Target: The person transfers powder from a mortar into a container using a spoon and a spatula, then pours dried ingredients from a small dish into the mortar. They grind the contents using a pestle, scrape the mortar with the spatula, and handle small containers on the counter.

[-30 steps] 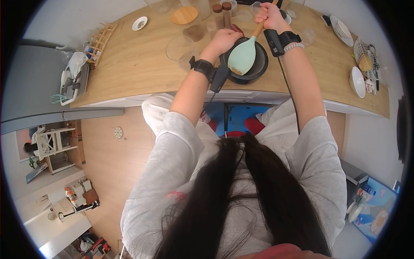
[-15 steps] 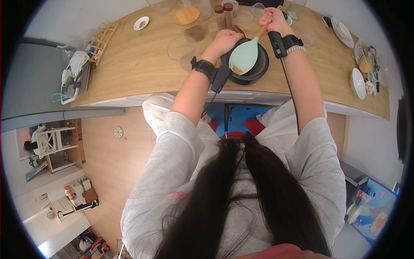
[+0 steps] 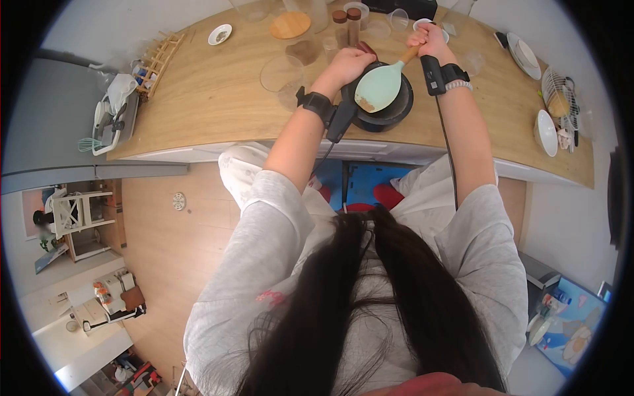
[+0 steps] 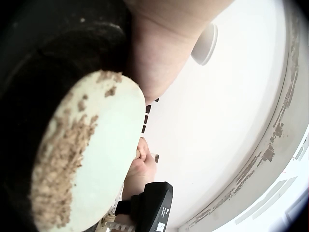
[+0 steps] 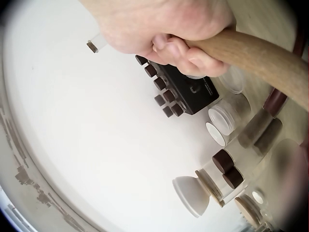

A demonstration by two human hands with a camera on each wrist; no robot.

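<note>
A dark pot [image 3: 397,119] stands near the counter's front edge. The left hand [image 3: 349,67] grips its far-left rim beside a dark red handle [image 3: 366,49]; its fingertips are hidden in the left wrist view, where the palm [image 4: 161,48] lies against the pot [image 4: 58,53]. Over the pot's opening hangs a pale green spatula [image 3: 380,86], tilted, with brown crumbly bits on its blade [image 4: 108,150]. Curled round the spatula's wooden handle [image 5: 260,60] is the right hand [image 3: 432,42], up and right of the pot.
Behind the pot stand two brown-capped jars [image 3: 340,28], clear cups [image 3: 398,20] and a black box [image 3: 409,8]. A clear bowl [image 3: 282,74], round wooden lid [image 3: 290,25] and small white dish [image 3: 220,35] are left; a white bowl [image 3: 545,133] and wire basket [image 3: 560,92] are right.
The right hand has moved right and slightly towards the body, and the spatula's handle leans more to the right. Its blade has shifted slightly right over the pot. The left hand keeps its place on the rim.
</note>
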